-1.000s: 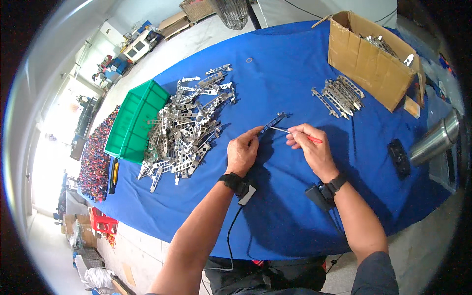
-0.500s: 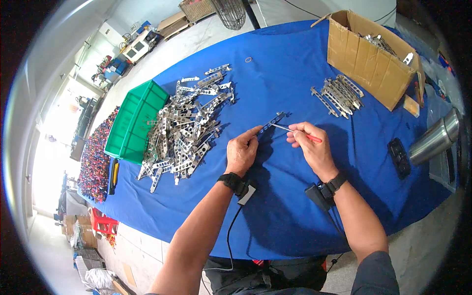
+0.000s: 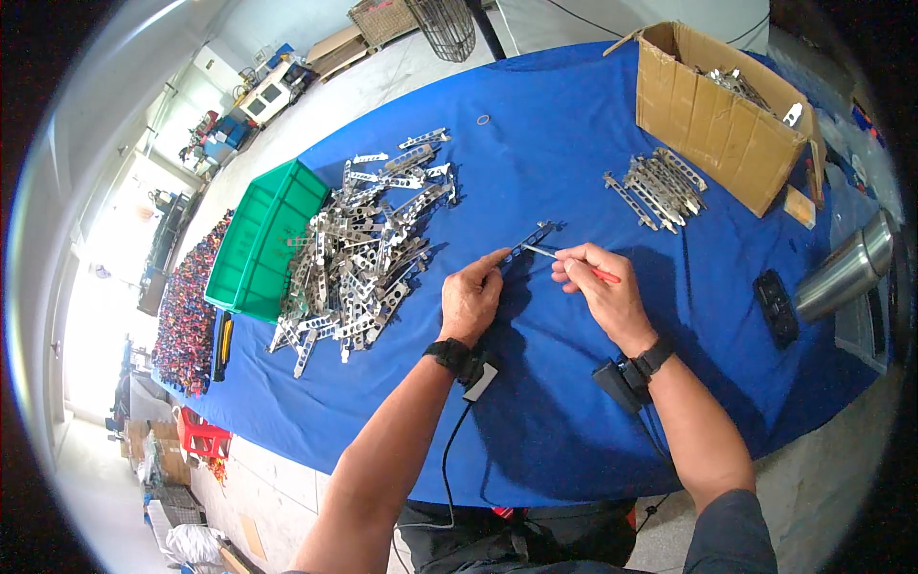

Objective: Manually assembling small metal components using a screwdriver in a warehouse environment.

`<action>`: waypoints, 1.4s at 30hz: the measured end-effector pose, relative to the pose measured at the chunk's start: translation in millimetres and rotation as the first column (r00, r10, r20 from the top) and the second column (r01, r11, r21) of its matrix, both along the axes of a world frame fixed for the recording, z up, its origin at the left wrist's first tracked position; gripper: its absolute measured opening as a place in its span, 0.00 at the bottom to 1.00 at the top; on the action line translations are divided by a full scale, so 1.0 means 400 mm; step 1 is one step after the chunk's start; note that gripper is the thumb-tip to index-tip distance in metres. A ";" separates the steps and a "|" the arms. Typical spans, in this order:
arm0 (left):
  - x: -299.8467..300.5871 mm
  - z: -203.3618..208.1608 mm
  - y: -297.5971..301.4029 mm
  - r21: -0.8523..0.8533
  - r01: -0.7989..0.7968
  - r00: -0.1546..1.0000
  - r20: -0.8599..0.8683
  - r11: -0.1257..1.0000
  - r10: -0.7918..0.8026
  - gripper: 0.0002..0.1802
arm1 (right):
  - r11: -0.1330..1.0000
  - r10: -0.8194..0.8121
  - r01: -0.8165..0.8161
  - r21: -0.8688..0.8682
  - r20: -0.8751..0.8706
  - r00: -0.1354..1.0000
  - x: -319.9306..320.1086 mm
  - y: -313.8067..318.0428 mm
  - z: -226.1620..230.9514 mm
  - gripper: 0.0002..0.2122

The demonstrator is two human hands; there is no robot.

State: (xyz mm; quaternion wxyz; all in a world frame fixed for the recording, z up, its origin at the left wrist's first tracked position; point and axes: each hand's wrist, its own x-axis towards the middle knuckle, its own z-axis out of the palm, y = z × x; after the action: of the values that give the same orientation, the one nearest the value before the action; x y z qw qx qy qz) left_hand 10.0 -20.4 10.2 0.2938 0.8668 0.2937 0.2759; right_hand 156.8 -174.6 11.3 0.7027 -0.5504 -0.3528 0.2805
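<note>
My left hand pinches the near end of a narrow metal strip with a row of holes, which points away to the right. The thumb and forefinger hide that end. My right hand grips a slim red-handled tool with a thin metal shaft. Its tip meets the strip near the middle; whether it is a file or a screwdriver, I cannot tell. A loose heap of similar metal strips lies left of my left hand. Beyond my right hand, more strips lie in a neater row.
A green plastic bin rests tilted by the heap on the blue cloth. At the far right stands a cardboard box with metal parts inside. A steel cylinder and a black case are on the right. Cables trail from both wristbands.
My right hand has shifted slightly left, and the tool's tip has slid a little along the strip toward my left hand. The left hand stays nearly still, holding the strip.
</note>
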 end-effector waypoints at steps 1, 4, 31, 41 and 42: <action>-0.001 -0.001 0.001 0.000 -0.001 1.000 0.000 1.000 0.001 0.16 | 1.000 -0.019 0.019 -0.004 -0.005 1.000 -0.002 0.002 0.001 0.10; 0.002 0.000 0.000 -0.010 -0.005 1.000 -0.006 1.000 0.005 0.16 | 0.999 -0.008 0.007 -0.034 -0.024 1.000 0.009 0.000 -0.011 0.10; 0.002 -0.003 0.001 -0.018 0.007 1.000 0.006 1.000 -0.007 0.17 | 1.000 0.020 -0.020 -0.002 0.007 1.000 0.011 -0.006 -0.007 0.09; 0.000 0.003 -0.003 -0.022 0.000 1.000 0.002 1.000 0.000 0.17 | 0.999 0.019 -0.020 -0.036 -0.015 1.000 0.007 -0.005 0.001 0.10; 0.000 0.002 -0.001 -0.019 0.004 1.000 0.005 1.000 -0.004 0.16 | 0.999 -0.010 0.010 -0.039 -0.015 1.000 0.002 -0.001 0.002 0.10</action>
State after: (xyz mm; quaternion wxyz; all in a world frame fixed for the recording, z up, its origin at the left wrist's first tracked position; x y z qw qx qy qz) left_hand 10.1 -21.0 10.9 0.3032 0.8640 0.2938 0.2745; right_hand 157.5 -175.0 12.0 0.6961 -0.5635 -0.3391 0.2879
